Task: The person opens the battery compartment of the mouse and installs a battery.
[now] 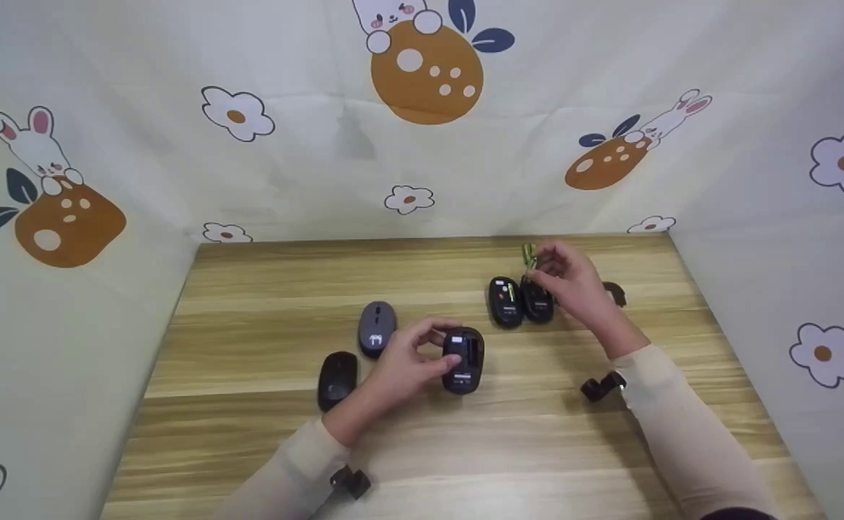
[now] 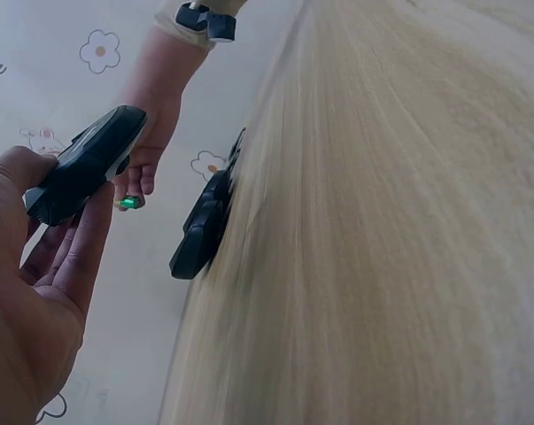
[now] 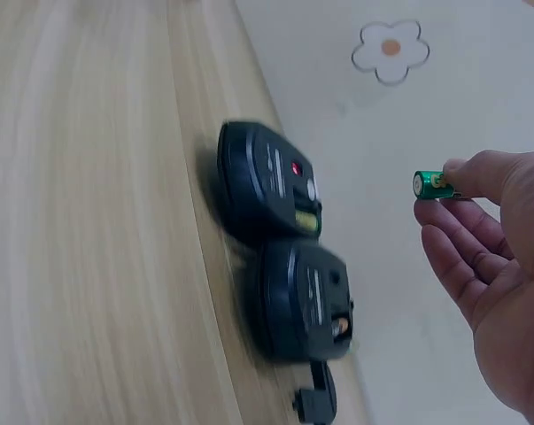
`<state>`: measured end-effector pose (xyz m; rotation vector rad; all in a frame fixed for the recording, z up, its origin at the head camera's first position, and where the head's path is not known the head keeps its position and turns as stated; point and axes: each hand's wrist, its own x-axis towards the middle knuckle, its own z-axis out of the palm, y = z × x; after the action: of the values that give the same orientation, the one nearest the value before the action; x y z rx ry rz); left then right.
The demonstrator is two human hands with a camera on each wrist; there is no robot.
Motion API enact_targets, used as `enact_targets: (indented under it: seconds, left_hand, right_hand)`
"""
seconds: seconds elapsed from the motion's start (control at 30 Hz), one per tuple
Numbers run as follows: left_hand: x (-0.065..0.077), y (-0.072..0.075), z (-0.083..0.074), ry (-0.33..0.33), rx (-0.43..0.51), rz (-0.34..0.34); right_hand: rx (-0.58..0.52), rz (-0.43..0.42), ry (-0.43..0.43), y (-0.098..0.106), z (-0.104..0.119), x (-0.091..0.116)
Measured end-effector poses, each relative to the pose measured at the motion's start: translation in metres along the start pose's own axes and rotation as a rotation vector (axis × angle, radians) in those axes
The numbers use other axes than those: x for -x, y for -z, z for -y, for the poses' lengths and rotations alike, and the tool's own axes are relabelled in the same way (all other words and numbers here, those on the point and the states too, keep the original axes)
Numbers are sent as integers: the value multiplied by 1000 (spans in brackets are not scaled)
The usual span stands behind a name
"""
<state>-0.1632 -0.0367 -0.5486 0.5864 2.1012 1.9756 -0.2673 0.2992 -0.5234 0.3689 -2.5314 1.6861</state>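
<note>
My left hand [image 1: 409,361] holds a black computer mouse [image 1: 463,379] above the table, thumb on its upturned underside. A dark battery slot shows there. The left wrist view shows this mouse [image 2: 85,168] edge-on between thumb and fingers. Over at the right, my right hand [image 1: 572,283] pinches a green battery [image 3: 433,184] between thumb and fingertips. Below that hand, two black mice lie side by side with undersides up: the left mouse [image 1: 502,314] has a battery in its slot, and the right mouse [image 1: 539,312] is partly hidden by my fingers.
Left of my left hand lie a grey mouse [image 1: 376,325] and a black mouse [image 1: 337,379], both top side up. Green batteries [image 1: 528,253] show at the back, by my right fingertips. A dark curved piece [image 1: 615,292] lies beyond my right wrist. A patterned curtain [image 1: 306,188] encloses the table.
</note>
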Motion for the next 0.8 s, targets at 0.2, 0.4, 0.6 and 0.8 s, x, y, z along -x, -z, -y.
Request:
enact_targets:
  seconds: [0.2,0.4,0.6,0.8]
  left_hand:
    - [0,1,0,-3,-7,-2]
    - [0,0,1,-2,-7,-4]
    - [0,1,1,2,0,1]
    - [0,1,1,-17,-9,5]
  right_hand:
    - [-35,60,20,-13,16,13]
    - [-64,107,48,-26,32,26]
    - [-69,160,77,-34,46,37]
    - [-124,210,118,-42,63,47]
